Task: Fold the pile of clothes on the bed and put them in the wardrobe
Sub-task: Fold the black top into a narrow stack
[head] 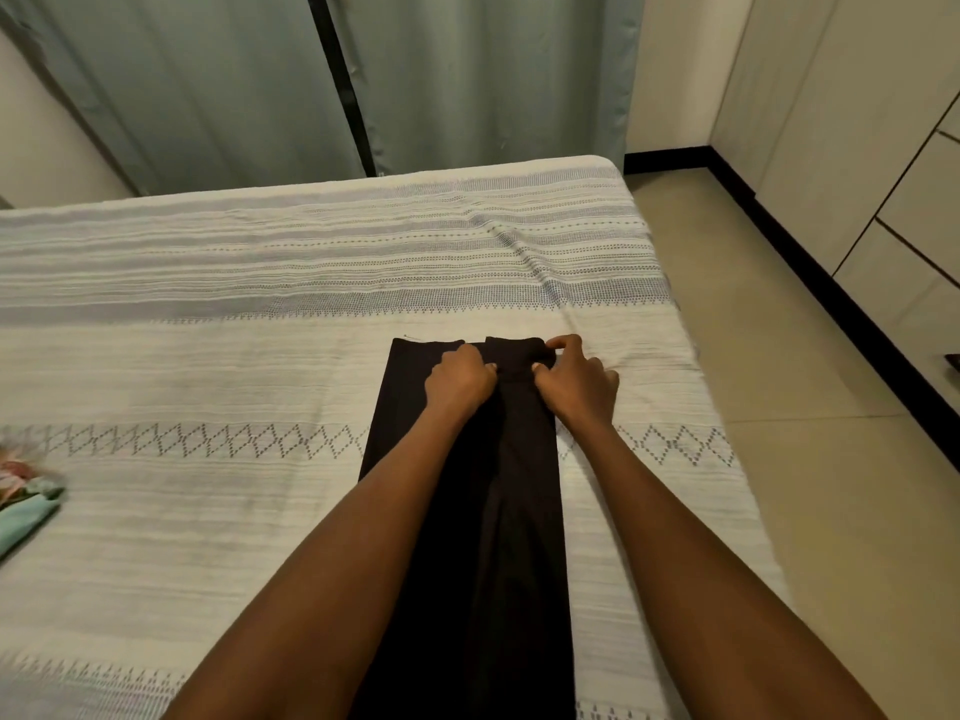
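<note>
At the far left edge of the bed (208,314), a small heap of pale green and floral cloth (23,504) lies bunched on the woven cover, well apart from the work. Further right, near the bed's right side, a long dark garment (467,511) is laid out lengthwise, running from the near edge away from the person; it looks like trousers or a narrow skirt, though which one cannot be told. Its fabric is matte, thin and limp, with a soft ridge down the middle, and its far hem is straight and square. The left hand (458,379) rests on the far end with fingers curled into the cloth, gripping it. Just beside it, the right hand (574,384) pinches the right part of the same far hem, where the cloth is bunched or doubled over. The step appears to be lining up the far ends before folding. To do it well, both hems should be matched edge to edge, the cloth pulled lightly taut so the central ridge flattens, then smoothed toward the body before it is doubled. The bedcover is coarse, cream with grey stripes and diamond bands, and grips thin cloth somewhat. On the right, cream cabinet fronts (857,148), perhaps the wardrobe, stand beyond a tiled floor (831,459).
</note>
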The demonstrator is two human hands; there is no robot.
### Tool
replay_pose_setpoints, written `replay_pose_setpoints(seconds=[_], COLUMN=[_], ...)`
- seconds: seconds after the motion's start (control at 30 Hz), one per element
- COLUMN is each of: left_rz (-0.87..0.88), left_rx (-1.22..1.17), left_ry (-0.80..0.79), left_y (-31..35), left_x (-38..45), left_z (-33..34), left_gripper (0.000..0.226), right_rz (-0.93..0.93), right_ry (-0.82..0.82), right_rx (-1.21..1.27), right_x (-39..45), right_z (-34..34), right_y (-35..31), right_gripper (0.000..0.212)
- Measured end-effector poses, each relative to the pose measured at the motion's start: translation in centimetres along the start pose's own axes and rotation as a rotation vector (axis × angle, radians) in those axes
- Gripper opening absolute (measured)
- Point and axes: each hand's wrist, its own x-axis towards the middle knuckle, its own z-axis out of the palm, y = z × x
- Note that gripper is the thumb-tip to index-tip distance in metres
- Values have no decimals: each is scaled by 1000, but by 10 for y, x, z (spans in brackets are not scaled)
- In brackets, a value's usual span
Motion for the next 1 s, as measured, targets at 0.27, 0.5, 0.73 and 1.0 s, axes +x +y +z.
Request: replay_pose_setpoints(seconds=[0.27, 0.5, 0.73, 1.0], left_rz=[177, 76, 47, -5], left_rx=[207, 112, 117, 75], left_ry=[170, 29, -209, -166], left_y=[-5, -34, -74, -95], left_x=[-30, -122, -229, -296], left_z=[3, -10, -13, -12], left_gripper=[39, 51, 56, 42], right_rz=[-117, -188, -178, -110], right_ry=[-7, 20, -51, -201], right_rx=[207, 109, -90, -206], right_x=[-3, -94, -217, -304], right_z=[-3, -20, -46, -68], right_y=[13, 28, 18, 15], right_gripper=[50, 59, 54, 15])
